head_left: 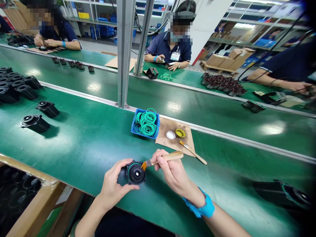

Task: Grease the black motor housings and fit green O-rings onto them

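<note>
My left hand (114, 184) grips a round black housing (136, 174) from its left side, thumb below and fingers above. A green rubber ring (129, 166) runs around the inside of its rim. In my right hand (170, 169) is a paintbrush (170, 156) with a wooden handle, its orange bristles touching the housing's upper right rim. Beyond my hands stands a blue bin (133, 131) of green rubber rings (148, 123). Beside it, a stained cardboard sheet (164, 142) carries a white lid (170, 135), a yellow cap (180, 133) and a second brush (190, 149).
Two black housings (37, 123) stand at the left, with several more (19, 84) behind. Another housing (283, 194) lies at the right. A metal post (122, 56) rises from the bench's rail. Co-workers (170, 46) sit across the green bench. A cardboard box (44, 200) of black parts is at lower left.
</note>
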`<act>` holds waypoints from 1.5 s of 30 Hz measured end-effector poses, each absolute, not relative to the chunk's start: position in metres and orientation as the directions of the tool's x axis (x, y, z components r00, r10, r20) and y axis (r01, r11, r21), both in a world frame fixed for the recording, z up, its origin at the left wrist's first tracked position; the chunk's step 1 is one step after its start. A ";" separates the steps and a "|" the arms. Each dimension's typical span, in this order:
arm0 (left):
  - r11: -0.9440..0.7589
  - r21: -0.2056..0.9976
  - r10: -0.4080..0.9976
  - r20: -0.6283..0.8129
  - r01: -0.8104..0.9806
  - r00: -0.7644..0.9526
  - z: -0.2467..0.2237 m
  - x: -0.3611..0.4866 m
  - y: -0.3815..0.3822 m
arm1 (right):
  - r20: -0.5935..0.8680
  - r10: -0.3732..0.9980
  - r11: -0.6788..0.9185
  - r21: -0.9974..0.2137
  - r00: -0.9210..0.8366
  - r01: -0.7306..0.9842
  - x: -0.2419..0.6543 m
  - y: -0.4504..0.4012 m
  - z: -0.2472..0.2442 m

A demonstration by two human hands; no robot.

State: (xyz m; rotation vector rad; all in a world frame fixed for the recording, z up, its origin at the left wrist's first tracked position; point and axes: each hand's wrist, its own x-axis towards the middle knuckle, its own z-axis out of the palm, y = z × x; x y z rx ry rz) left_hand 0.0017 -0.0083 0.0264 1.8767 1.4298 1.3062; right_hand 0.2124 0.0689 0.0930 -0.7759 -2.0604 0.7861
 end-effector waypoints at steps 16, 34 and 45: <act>-0.471 0.711 0.852 0.520 0.522 0.059 0.030 0.014 -0.010 | 0.519 0.777 0.620 -0.728 -0.357 0.292 0.215 0.050 0.113; -0.467 0.691 0.847 0.529 0.552 0.055 0.046 0.025 -0.004 | 0.536 0.608 0.756 -0.616 -0.586 0.221 0.202 0.035 0.117; -0.386 0.739 0.887 0.462 0.553 0.001 0.044 0.021 0.003 | 0.464 0.369 0.904 -0.381 -0.805 0.195 0.212 0.036 0.118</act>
